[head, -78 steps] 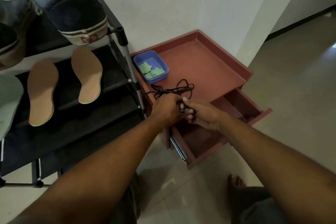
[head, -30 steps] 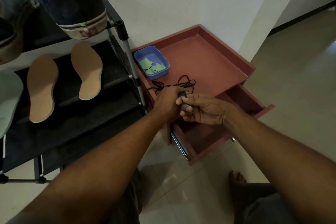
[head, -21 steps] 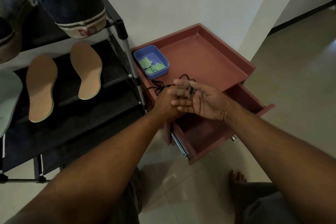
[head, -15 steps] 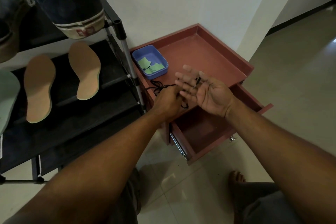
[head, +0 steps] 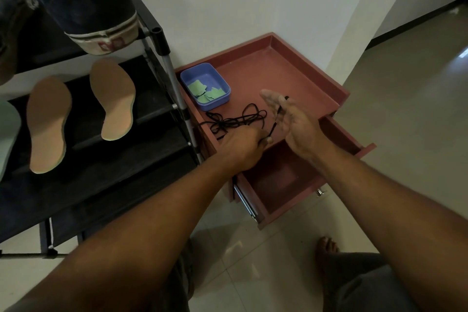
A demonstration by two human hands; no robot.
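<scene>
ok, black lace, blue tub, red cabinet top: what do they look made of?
Black lace: probably woven fabric cord, matte; it lies limp in loose loops.
Blue tub: plastic, seemingly moulded; smooth, faint sheen, rounded corners.
Red cabinet top: likely painted or laminated wood, satin; flat panel with a raised rim, no grain visible, so the core is uncertain.

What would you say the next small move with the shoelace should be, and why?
Probably the left hand should carry its strand round the right hand for one wrap. The left hand pinches the black shoelace, one end lies along the open right hand, and the rest sits tangled on the cabinet top.
</scene>
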